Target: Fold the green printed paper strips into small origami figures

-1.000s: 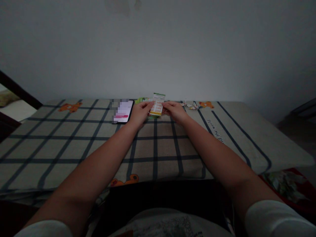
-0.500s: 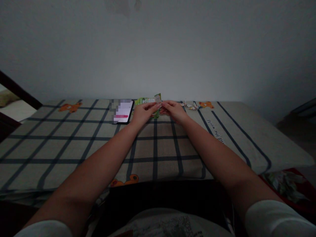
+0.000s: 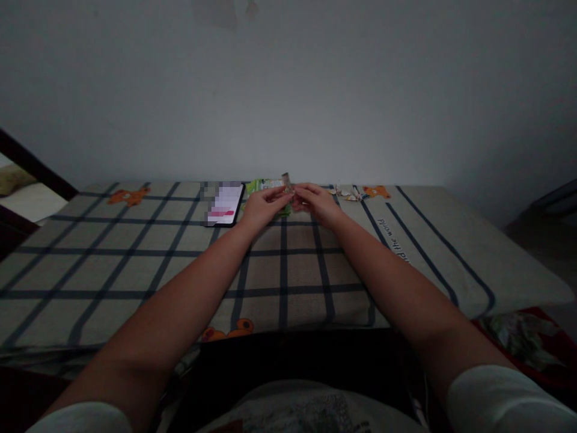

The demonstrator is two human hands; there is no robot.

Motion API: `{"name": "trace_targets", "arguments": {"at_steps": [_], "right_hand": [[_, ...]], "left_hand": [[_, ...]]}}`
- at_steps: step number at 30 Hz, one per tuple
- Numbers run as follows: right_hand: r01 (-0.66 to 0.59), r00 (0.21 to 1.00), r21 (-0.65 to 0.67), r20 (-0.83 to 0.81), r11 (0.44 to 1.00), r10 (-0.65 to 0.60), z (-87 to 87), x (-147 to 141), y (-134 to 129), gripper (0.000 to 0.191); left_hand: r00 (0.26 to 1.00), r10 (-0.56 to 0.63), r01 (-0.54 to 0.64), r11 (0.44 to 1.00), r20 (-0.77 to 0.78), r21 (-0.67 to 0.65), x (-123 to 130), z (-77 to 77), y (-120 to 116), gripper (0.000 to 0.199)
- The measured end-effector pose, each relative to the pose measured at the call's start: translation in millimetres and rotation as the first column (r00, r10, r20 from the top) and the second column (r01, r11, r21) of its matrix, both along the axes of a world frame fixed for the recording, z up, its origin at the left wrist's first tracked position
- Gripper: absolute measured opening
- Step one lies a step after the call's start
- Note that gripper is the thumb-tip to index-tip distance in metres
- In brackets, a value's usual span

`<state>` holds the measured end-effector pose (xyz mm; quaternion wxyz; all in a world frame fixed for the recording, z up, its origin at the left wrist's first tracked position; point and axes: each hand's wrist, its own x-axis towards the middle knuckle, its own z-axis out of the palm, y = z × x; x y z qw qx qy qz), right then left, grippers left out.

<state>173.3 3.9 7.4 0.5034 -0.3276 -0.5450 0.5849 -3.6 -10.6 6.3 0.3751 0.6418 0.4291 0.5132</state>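
A small green printed packet [image 3: 286,178] stands up between my two hands, its lower part hidden by the fingers. My left hand [image 3: 265,204] pinches it from the left. My right hand [image 3: 316,200] pinches at its right side, fingertips almost meeting those of the left. Behind and beside the left hand lie more green printed packets [image 3: 258,186] on the cloth, partly covered by that hand. What the packet holds cannot be made out.
A phone [image 3: 225,204] with a lit screen lies left of my hands. Crumpled paper scraps [image 3: 349,193] lie to the right. The checked tablecloth [image 3: 297,258] reaches the grey wall [image 3: 288,90]. A red container [image 3: 550,343] with crumpled wrappers is below the right edge.
The packet's upper part has turned and now shows narrower, tipped slightly left. My fingers have shifted a little around it, while both arms stay in place.
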Motion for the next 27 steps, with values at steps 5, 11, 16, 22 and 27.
{"name": "trace_targets", "arguments": {"at_steps": [5, 11, 16, 22, 27], "right_hand": [[0.04, 0.999, 0.051, 0.025, 0.998, -0.042, 0.2, -0.7, -0.4, 0.049], [0.074, 0.995, 0.114, 0.057, 0.991, -0.081, 0.3, -0.6, -0.4, 0.051], [0.145, 0.979, 0.218, 0.113, 0.965, -0.173, -0.6, 1.1, 1.8, 0.045], [0.255, 0.943, 0.36, 0.116, 0.898, -0.314, -5.0, 3.8, 8.5, 0.03], [0.18, 0.944, 0.343, 0.203, 0.922, -0.26, -10.2, 2.9, 9.9, 0.031]], "left_hand": [[0.996, 0.011, -0.005, 0.998, -0.089, 0.069, -0.2, -1.6, 0.1, 0.058], [0.986, 0.041, -0.024, 0.994, -0.162, 0.105, 2.9, 4.5, -9.9, 0.06], [0.981, 0.057, -0.034, 0.992, -0.185, 0.124, 2.4, -0.3, -5.8, 0.058], [0.978, 0.104, -0.083, 0.989, -0.178, 0.125, 1.5, -3.5, -1.5, 0.06], [0.986, 0.108, -0.092, 0.988, -0.129, 0.127, 1.7, -2.0, -1.9, 0.061]]}}
